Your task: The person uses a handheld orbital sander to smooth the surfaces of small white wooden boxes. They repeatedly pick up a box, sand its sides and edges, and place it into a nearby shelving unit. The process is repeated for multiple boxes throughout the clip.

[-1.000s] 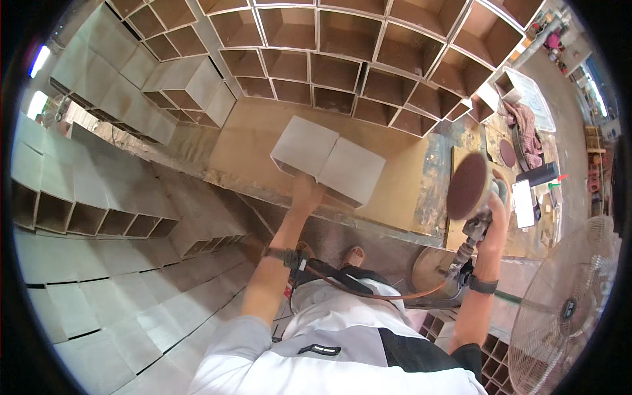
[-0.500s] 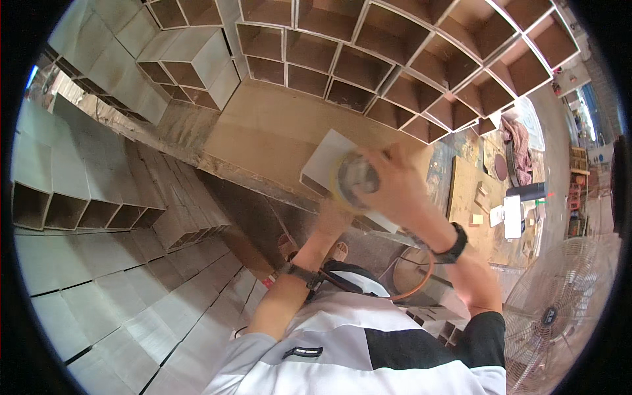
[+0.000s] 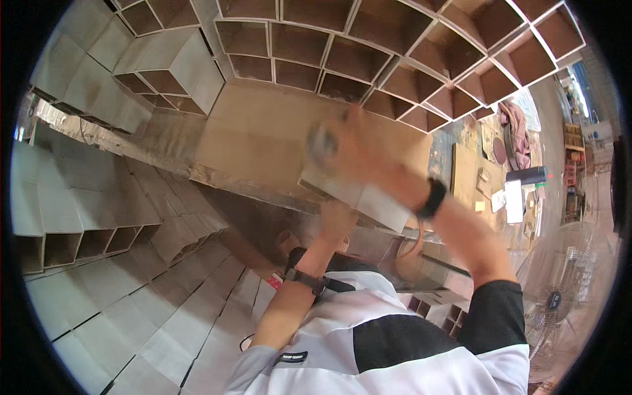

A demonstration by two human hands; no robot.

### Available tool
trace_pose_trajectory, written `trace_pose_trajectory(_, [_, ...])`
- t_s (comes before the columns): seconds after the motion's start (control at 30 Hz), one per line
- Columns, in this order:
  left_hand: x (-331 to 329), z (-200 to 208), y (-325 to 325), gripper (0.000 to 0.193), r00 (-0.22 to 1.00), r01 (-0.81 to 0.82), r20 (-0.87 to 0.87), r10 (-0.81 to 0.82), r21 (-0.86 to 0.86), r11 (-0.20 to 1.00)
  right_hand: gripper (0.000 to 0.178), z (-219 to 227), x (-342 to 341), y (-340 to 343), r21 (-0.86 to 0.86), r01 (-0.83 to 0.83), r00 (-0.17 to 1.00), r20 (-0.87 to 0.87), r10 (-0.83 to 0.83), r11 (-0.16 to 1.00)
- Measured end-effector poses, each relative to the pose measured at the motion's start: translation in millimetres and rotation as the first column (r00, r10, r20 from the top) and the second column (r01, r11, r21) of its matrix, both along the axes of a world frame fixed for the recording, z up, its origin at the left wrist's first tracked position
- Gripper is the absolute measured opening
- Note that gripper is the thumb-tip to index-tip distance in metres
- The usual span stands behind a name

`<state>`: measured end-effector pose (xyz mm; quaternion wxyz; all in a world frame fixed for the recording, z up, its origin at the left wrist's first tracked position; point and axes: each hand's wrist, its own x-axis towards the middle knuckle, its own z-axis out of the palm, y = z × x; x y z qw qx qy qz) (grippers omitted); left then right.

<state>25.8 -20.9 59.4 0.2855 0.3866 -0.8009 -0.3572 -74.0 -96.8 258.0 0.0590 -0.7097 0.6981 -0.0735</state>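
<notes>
Item: pale grey open-ended wooden box (image 3: 359, 194), now on the brown board table (image 3: 257, 141), nearer us than a second ago. Our left hand (image 3: 337, 220) grips its near edge. Our right hand (image 3: 359, 148), previously off to the side, now presses a blurred round grey sander (image 3: 322, 143) onto its top; sanding appears underway.

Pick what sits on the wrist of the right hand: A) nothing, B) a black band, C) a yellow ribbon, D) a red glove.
B: a black band wraps the wrist just below the blurred right hand, which is over the grey box.
</notes>
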Motion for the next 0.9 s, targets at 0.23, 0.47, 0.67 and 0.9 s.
trace_pose_trajectory(0.23, [3, -3, -10, 0.041, 0.998, 0.049, 0.051, -0.044, -0.104, 0.993, 0.044, -18, 35, 34, -0.093, -0.226, 0.974, -0.053, 0.222, 0.97])
trace_pose_trajectory(0.47, [-1, 17, -6, 0.048, 0.945, -0.024, -0.326, 0.032, 0.029, 0.999, 0.039, -6, -19, 80, -0.104, 0.054, 0.996, 0.075, -0.046, 0.993])
trace_pose_trajectory(0.67, [3, -16, -1, 0.044, 0.998, 0.035, -0.054, -0.041, -0.111, 0.993, 0.051, 1, -61, 107, 0.001, 0.355, 0.927, 0.127, -0.353, 0.935])
trace_pose_trajectory(0.9, [7, -7, -7, 0.043, 0.998, 0.001, -0.055, -0.017, -0.277, 0.961, 0.05, 6, -76, 105, -0.043, 0.397, 0.904, 0.189, -0.383, 0.917])
